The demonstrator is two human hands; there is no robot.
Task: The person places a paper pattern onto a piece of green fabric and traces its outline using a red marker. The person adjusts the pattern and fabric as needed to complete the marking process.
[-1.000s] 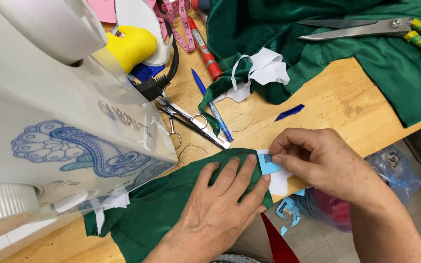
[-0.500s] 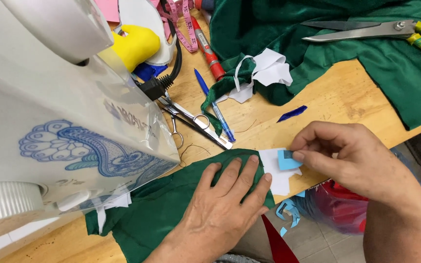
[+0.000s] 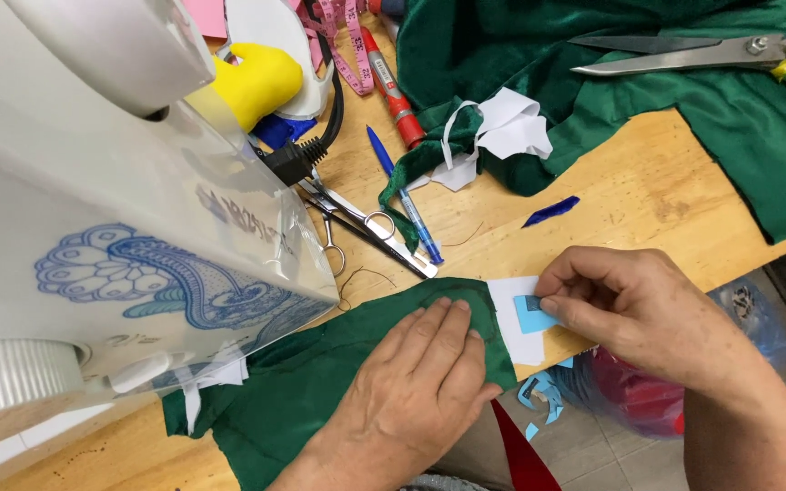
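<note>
left hand (image 3: 416, 382): flat, pressing green cloth (image 3: 320, 382), gripping nothing | right hand (image 3: 634, 314): pinching blue patch (image 3: 531, 314) on white patch (image 3: 516, 318) | both just right of sewing machine (image 3: 111, 209), at table (image 3: 648, 200) edge

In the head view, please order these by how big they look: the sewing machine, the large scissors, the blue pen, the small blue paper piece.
1. sewing machine, though nearest the camera
2. large scissors
3. blue pen
4. small blue paper piece

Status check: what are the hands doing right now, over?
Left hand flat on green cloth. Right hand pinching blue patch on white piece. Small scissors nearby, not in the way.
</note>
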